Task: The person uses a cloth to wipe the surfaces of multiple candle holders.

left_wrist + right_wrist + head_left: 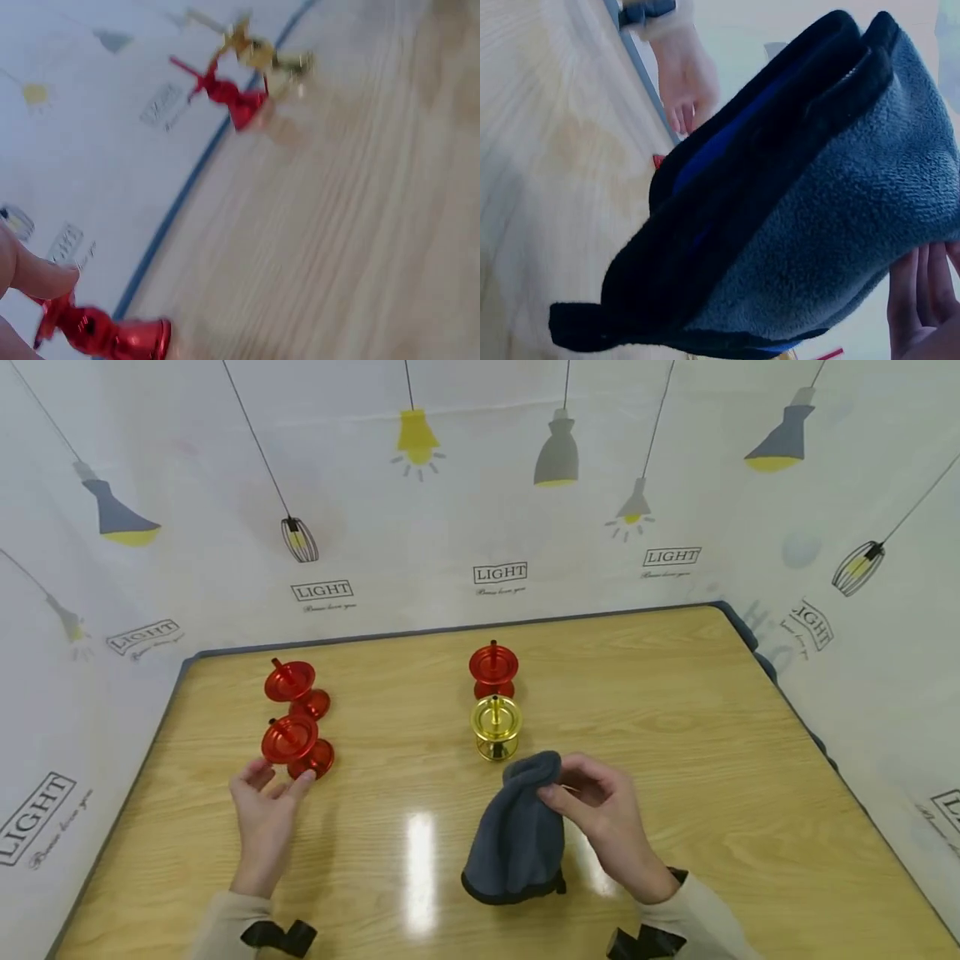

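In the head view my left hand is at the front-left red candle holder. Its spread thumb and fingers are right beside the dish and base, not curled round them. Behind that stands a second red candle holder. My right hand pinches the top of a dark grey plush cloth, which hangs over the table near the gold candle holder. Black edging, a small tab and a blue inner side show on the cloth in the right wrist view.
A third red candle holder stands just behind the gold one. All of them are on the wooden table, which has a blue-grey edge. White walls printed with lamps rise close behind and at both sides.
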Action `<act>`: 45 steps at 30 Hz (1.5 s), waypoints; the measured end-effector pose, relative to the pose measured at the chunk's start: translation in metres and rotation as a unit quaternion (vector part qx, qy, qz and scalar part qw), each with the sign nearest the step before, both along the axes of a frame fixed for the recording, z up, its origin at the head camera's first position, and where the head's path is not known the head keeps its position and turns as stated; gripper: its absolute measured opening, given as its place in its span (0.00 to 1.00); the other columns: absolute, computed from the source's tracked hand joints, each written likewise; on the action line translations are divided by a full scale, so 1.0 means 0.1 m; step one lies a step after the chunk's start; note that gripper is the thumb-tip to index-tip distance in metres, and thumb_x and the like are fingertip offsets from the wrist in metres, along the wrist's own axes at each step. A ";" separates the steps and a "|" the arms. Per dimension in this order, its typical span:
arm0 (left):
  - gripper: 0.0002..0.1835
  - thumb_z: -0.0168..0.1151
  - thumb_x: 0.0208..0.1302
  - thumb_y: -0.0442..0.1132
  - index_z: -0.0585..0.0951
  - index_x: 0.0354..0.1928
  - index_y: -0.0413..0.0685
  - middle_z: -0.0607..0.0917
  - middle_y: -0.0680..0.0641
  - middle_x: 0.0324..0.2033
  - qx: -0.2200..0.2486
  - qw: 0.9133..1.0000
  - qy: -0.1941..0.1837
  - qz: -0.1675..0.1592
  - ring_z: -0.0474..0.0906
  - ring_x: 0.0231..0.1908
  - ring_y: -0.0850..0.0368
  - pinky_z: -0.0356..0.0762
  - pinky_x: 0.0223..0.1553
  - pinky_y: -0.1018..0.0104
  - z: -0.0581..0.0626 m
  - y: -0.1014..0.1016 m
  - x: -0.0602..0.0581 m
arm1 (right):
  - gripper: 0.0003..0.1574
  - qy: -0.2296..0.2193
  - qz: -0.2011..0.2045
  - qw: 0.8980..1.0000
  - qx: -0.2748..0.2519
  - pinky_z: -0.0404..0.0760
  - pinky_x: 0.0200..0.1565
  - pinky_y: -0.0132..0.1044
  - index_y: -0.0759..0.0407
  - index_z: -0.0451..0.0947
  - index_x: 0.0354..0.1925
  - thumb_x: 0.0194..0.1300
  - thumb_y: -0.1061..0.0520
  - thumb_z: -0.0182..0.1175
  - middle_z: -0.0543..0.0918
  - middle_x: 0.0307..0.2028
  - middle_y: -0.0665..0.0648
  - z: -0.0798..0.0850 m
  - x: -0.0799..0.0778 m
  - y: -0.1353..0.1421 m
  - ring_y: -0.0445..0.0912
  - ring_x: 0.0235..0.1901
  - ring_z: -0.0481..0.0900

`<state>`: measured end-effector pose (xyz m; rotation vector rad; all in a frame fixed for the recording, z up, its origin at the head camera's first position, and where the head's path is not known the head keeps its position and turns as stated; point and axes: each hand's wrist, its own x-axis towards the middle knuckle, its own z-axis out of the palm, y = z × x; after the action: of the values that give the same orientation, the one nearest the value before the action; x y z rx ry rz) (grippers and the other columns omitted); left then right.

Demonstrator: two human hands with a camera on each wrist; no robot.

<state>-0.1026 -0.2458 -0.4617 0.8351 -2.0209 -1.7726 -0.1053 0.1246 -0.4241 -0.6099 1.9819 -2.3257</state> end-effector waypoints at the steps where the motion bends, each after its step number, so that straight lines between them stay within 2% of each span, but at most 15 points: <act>1: 0.36 0.69 0.63 0.31 0.57 0.66 0.44 0.65 0.51 0.57 0.001 1.000 -0.023 -0.004 0.67 0.55 0.57 0.69 0.49 0.79 -0.04 -0.07 -0.06 | 0.14 0.001 0.006 1.000 0.000 0.86 0.42 0.34 0.57 0.84 0.45 0.65 0.72 0.63 0.87 0.42 0.49 -0.01 0.00 -0.01 0.43 0.43 0.85; 4: 0.47 0.69 0.64 0.33 0.46 0.73 0.42 0.60 0.42 0.70 0.011 0.998 -0.060 -0.024 0.65 0.67 0.50 0.68 0.65 0.68 -0.15 -0.18 -0.24 | 0.13 -0.003 0.015 1.000 0.001 0.86 0.42 0.34 0.58 0.84 0.45 0.65 0.71 0.64 0.87 0.42 0.48 -0.04 0.03 -0.06 0.43 0.42 0.85; 8: 0.42 0.69 0.63 0.31 0.53 0.70 0.38 0.62 0.33 0.73 -0.010 0.998 -0.066 -0.012 0.65 0.71 0.44 0.65 0.72 0.52 -0.26 -0.22 -0.38 | 0.10 -0.014 0.022 1.000 0.013 0.86 0.44 0.35 0.66 0.83 0.46 0.66 0.69 0.64 0.87 0.42 0.49 -0.09 0.08 -0.09 0.44 0.43 0.85; 10: 0.33 0.71 0.62 0.34 0.64 0.65 0.40 0.74 0.38 0.65 -0.035 0.997 -0.065 -0.009 0.73 0.64 0.52 0.71 0.67 0.64 -0.27 -0.22 -0.38 | 0.10 -0.030 0.023 0.999 0.025 0.86 0.44 0.35 0.68 0.82 0.46 0.66 0.67 0.65 0.87 0.42 0.48 -0.09 0.10 -0.08 0.43 0.42 0.85; 12: 0.26 0.73 0.62 0.36 0.72 0.58 0.44 0.82 0.49 0.54 -0.050 0.997 -0.047 -0.031 0.78 0.53 0.63 0.76 0.55 0.75 -0.21 -0.16 -0.36 | 0.11 -0.036 0.023 0.998 0.036 0.86 0.44 0.35 0.69 0.81 0.46 0.66 0.66 0.66 0.87 0.42 0.48 -0.08 0.11 -0.06 0.43 0.42 0.85; 15: 0.21 0.73 0.61 0.33 0.79 0.55 0.44 0.84 0.65 0.43 -0.073 0.990 0.040 -0.117 0.79 0.44 0.74 0.75 0.48 0.83 -0.01 0.07 -0.31 | 0.11 -0.030 0.011 0.999 0.040 0.86 0.44 0.34 0.69 0.80 0.47 0.67 0.66 0.65 0.86 0.43 0.48 -0.05 0.11 -0.04 0.42 0.44 0.85; 16: 0.21 0.73 0.60 0.30 0.80 0.55 0.41 0.84 0.65 0.41 -0.086 0.980 0.082 -0.158 0.80 0.44 0.74 0.76 0.49 0.82 0.07 0.18 -0.28 | 0.11 -0.022 0.006 0.999 0.035 0.86 0.45 0.34 0.68 0.80 0.47 0.67 0.67 0.64 0.86 0.44 0.49 -0.04 0.11 -0.04 0.43 0.45 0.85; 18: 0.22 0.72 0.57 0.22 0.81 0.54 0.36 0.86 0.62 0.42 -0.120 0.948 0.171 -0.238 0.82 0.45 0.71 0.78 0.52 0.79 0.24 0.43 -0.23 | 0.11 -0.001 -0.009 1.000 0.023 0.85 0.47 0.34 0.68 0.79 0.49 0.68 0.69 0.62 0.85 0.45 0.50 -0.02 0.10 -0.03 0.44 0.47 0.85; 22: 0.23 0.75 0.53 0.23 0.82 0.52 0.37 0.88 0.48 0.44 -0.214 0.855 0.307 -0.359 0.84 0.45 0.64 0.80 0.50 0.77 0.50 0.86 -0.09 | 0.13 0.023 -0.045 0.999 -0.006 0.84 0.52 0.34 0.62 0.80 0.49 0.67 0.72 0.62 0.85 0.45 0.50 0.00 0.12 -0.02 0.43 0.49 0.85; 25: 0.19 0.74 0.61 0.36 0.81 0.52 0.38 0.87 0.44 0.44 -0.276 0.794 0.369 -0.396 0.84 0.43 0.57 0.80 0.47 0.76 0.60 1.07 0.00 | 0.16 0.029 -0.079 0.996 -0.009 0.84 0.53 0.35 0.58 0.80 0.48 0.66 0.73 0.62 0.85 0.45 0.48 0.00 0.14 -0.01 0.42 0.48 0.85; 28: 0.20 0.65 0.69 0.48 0.81 0.51 0.37 0.87 0.44 0.44 -0.309 0.760 0.400 -0.408 0.83 0.42 0.53 0.79 0.49 0.74 0.62 1.19 0.05 | 0.15 0.044 -0.100 0.994 -0.009 0.84 0.52 0.34 0.59 0.80 0.48 0.66 0.73 0.62 0.86 0.44 0.47 0.00 0.15 0.02 0.41 0.47 0.85; 31: 0.22 0.63 0.70 0.51 0.82 0.52 0.39 0.87 0.45 0.46 -0.327 0.750 0.398 -0.415 0.83 0.45 0.51 0.77 0.55 0.73 0.61 1.25 0.07 | 0.14 0.058 -0.090 0.994 -0.012 0.84 0.50 0.34 0.60 0.80 0.48 0.66 0.72 0.63 0.86 0.43 0.46 0.00 0.16 0.03 0.40 0.45 0.85; 38: 0.19 0.75 0.60 0.43 0.83 0.51 0.44 0.87 0.48 0.46 -0.327 0.752 0.346 -0.456 0.83 0.46 0.55 0.82 0.50 0.66 0.61 1.28 0.09 | 0.20 0.041 -0.028 0.999 -0.016 0.85 0.48 0.34 0.64 0.80 0.55 0.65 0.71 0.65 0.86 0.48 0.47 -0.04 0.17 0.02 0.41 0.47 0.85; 42: 0.21 0.79 0.52 0.37 0.83 0.48 0.44 0.87 0.48 0.45 -0.347 0.740 0.332 -0.472 0.83 0.44 0.55 0.85 0.44 0.62 0.64 1.31 0.09 | 0.24 0.040 0.007 0.999 -0.009 0.86 0.45 0.35 0.74 0.76 0.58 0.64 0.73 0.65 0.86 0.52 0.50 -0.07 0.16 0.04 0.42 0.47 0.85; 45: 0.20 0.79 0.52 0.34 0.83 0.47 0.44 0.87 0.48 0.43 -0.341 0.730 0.319 -0.499 0.83 0.41 0.58 0.85 0.40 0.66 0.65 1.32 0.10 | 0.22 0.045 0.020 0.999 0.013 0.85 0.46 0.35 0.72 0.76 0.58 0.65 0.73 0.63 0.85 0.51 0.51 -0.09 0.15 0.05 0.42 0.47 0.84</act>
<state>-0.0930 -0.1138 -0.3966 -1.1410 -2.3853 -1.1209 -0.0902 0.1294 -0.4335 -0.7582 2.0119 -2.2856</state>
